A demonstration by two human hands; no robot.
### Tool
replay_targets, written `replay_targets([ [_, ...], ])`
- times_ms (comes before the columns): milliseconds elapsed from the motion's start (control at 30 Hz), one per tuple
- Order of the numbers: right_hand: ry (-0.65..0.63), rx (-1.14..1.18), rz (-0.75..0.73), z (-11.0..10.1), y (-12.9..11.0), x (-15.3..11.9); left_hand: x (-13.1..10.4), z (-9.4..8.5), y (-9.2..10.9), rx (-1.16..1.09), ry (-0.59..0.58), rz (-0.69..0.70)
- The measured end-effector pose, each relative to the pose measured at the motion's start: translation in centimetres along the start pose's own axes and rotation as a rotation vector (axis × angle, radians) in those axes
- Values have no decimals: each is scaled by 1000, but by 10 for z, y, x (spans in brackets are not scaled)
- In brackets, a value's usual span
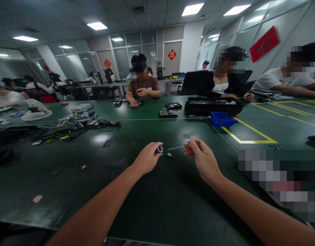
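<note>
My left hand (147,158) is closed around a small black cylindrical part (159,149) with a bright ring at its end, which faces right. In my right hand (202,155) is a thin screwdriver (176,148), its handle reddish between thumb and fingers and its metal shaft pointing left toward the cylinder. A short gap separates the shaft's tip from the ring. On the green table just below the tip lies a small silvery piece (169,154), touched by neither hand.
Opened hard drives (168,113), a long black casing (215,106) and a blue bin (223,119) stand farther back. Tangled cables (77,128) lie at left. Across the table a person (142,85) handles small parts; other people sit at right. A blurred patch covers the right edge.
</note>
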State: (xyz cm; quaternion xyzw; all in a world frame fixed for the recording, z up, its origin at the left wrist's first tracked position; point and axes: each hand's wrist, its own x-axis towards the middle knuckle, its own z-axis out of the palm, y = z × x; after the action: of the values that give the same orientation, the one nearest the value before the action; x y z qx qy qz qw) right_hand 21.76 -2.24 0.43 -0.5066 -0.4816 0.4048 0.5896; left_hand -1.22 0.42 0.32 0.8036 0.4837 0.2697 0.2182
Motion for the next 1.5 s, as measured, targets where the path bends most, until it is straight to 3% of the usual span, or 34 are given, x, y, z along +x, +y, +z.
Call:
replay_targets([
  [167, 50, -39, -81, -5, -3, 0, -4, 0, 10, -11, -113, -21],
  [333, 87, -47, -132, -7, -2, 2, -3, 5, 23, 140, -177, 3],
  [533, 107, -13, -139, -7, -3, 4, 17, 24, 29, 437, -218, 143],
  [700, 86, -28, -147, -9, -3, 5, 38, 35, 32, 560, -282, 110],
  [833, 46, -69, -170, -8, -7, 2, 47, 32, 35, 551, -291, 108],
  [967, 30, -95, -185, -5, -14, -3, 43, 18, 27, 517, -268, 102],
  [1100, -25, -119, -169, -3, -18, -6, 37, -9, 9, 161, -120, 45],
  [1300, -56, -140, -172, -4, -13, -4, 21, -60, -23, -819, 157, -488],
  [1367, -69, -150, -160, -4, -12, -4, 10, -78, -33, -1084, 225, -583],
  [1500, -90, -189, -129, -4, -11, -4, -15, -108, -54, -1200, 403, -655],
])
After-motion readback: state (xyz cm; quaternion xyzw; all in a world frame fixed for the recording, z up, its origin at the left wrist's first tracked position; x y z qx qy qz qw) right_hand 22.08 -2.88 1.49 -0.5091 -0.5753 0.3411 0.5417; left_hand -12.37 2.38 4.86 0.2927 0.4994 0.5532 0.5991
